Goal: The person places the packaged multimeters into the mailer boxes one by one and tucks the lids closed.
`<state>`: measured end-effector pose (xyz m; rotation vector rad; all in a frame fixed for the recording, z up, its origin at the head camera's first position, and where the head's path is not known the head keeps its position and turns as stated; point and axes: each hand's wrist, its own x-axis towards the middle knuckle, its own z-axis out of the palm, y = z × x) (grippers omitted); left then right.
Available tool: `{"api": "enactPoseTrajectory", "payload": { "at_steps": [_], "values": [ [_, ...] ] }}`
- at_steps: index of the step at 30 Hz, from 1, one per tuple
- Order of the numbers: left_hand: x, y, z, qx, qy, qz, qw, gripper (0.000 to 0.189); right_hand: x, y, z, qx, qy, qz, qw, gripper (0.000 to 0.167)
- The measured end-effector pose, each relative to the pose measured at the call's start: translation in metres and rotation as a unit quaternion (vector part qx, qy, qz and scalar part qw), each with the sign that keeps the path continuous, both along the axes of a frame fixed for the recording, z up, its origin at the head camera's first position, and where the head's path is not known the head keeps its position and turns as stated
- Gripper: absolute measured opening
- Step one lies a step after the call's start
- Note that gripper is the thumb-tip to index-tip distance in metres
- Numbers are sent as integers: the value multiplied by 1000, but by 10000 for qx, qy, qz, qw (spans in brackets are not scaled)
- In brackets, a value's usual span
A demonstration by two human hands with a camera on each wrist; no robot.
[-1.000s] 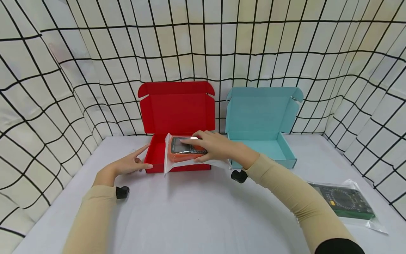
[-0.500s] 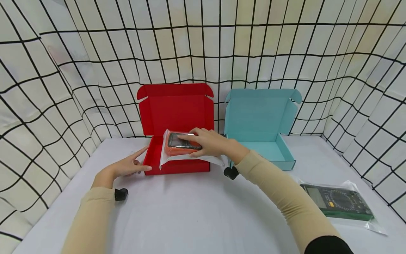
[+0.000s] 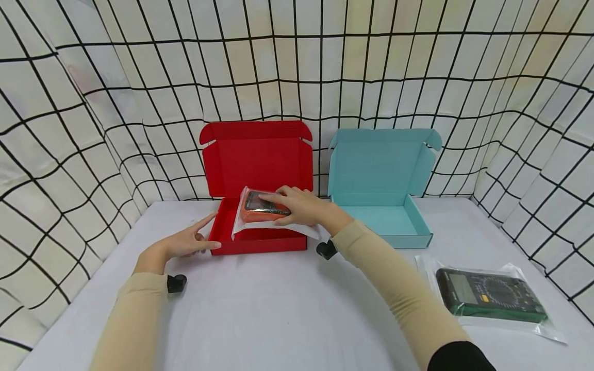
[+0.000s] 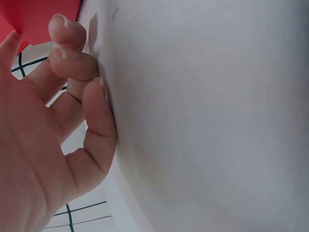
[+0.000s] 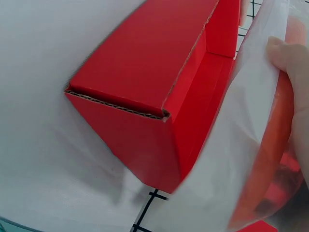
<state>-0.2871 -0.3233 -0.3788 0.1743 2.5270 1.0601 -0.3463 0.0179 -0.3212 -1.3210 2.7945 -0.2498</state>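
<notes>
My right hand point(image 3: 303, 206) grips an orange multimeter with a dark face point(image 3: 264, 202), wrapped in a clear plastic bag. It is held tilted over the open red box point(image 3: 260, 245), left end higher inside the rim. In the right wrist view the white side of the bag point(image 5: 231, 125) hangs beside the box wall, and the thumb presses on it. My left hand point(image 3: 178, 245) touches the left side and front corner of the red box with straight index finger and thumb. Its other fingers point(image 4: 99, 111) are bent close to the table in the left wrist view.
A light blue box point(image 3: 394, 241) stands with its lid raised, right of the red one. On the table's right side lies a green and black multimeter point(image 3: 496, 296) in a clear bag. Black grid netting point(image 3: 320, 80) over white cloth surrounds the white table point(image 3: 260, 319).
My right hand has carried the bagged orange multimeter slightly left and lower over the red box, tilting it. The right forearm uncovers more of the green multimeter. My left hand keeps its place.
</notes>
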Motion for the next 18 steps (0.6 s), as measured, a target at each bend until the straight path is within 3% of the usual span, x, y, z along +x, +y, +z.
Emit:
{"api": "enactPoseTrajectory", "payload": {
  "at_steps": [18],
  "values": [
    [0,0,1,-57,-88,67,9999,107,-17,-20,-6,36,-190,-111,9998,85]
  ]
}}
